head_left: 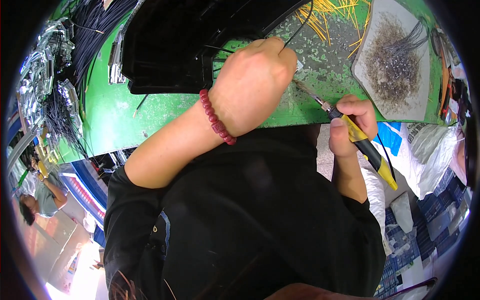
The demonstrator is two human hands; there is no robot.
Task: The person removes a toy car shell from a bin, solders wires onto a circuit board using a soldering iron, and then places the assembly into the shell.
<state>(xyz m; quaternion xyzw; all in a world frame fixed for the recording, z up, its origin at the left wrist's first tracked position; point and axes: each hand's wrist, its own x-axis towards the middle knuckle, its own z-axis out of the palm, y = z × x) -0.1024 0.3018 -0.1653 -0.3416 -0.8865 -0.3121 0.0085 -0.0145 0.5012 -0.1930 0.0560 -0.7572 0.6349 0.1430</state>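
My right hand (356,121) grips a soldering iron (371,155) by its yellow and black handle. The iron's metal tip points up and left toward my left hand (257,82), with a brownish wisp or blur at its end. Curled over the green table, my left hand has its back toward me, so its fingertips are hidden. A small pale piece shows at its right side, but what it holds cannot be made out. Thin black wire (300,30) runs up from beside its knuckles. Behind and left of that hand lies a large black plastic housing (165,55).
Yellow wires (325,12) lie at the back of the green table (115,117). At right, a pale board (367,80) carries dark debris and grey wires. Bundled black wires (92,37) and shiny clear parts (42,70) crowd the left. Another person (45,200) is farther left.
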